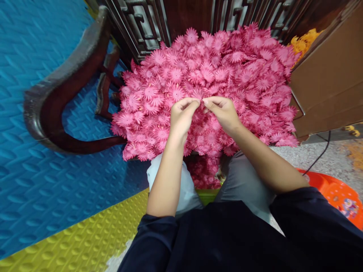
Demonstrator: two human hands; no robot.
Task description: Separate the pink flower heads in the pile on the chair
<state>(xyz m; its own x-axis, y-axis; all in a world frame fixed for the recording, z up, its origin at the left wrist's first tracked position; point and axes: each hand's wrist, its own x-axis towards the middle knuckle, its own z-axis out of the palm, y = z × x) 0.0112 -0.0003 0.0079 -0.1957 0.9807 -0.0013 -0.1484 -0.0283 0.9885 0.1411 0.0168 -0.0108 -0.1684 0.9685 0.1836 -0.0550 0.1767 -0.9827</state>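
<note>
Both hands meet over a broad heap of pink artificial flower heads. My left hand is closed, with thumb and forefinger pinched at the near edge of one pink flower head. From the other side, my right hand pinches at the same flower, its fingertips almost touching those of my left hand. The flower's lower part is hidden by my fingertips, and it blends into the pile behind. Many loose pink heads lie around and beneath both hands.
Between my knees, more pink flowers lie above a green container. A dark wooden armrest curves at left, over blue matting. At right stand a cardboard box, orange-yellow flowers and an orange-red plastic item.
</note>
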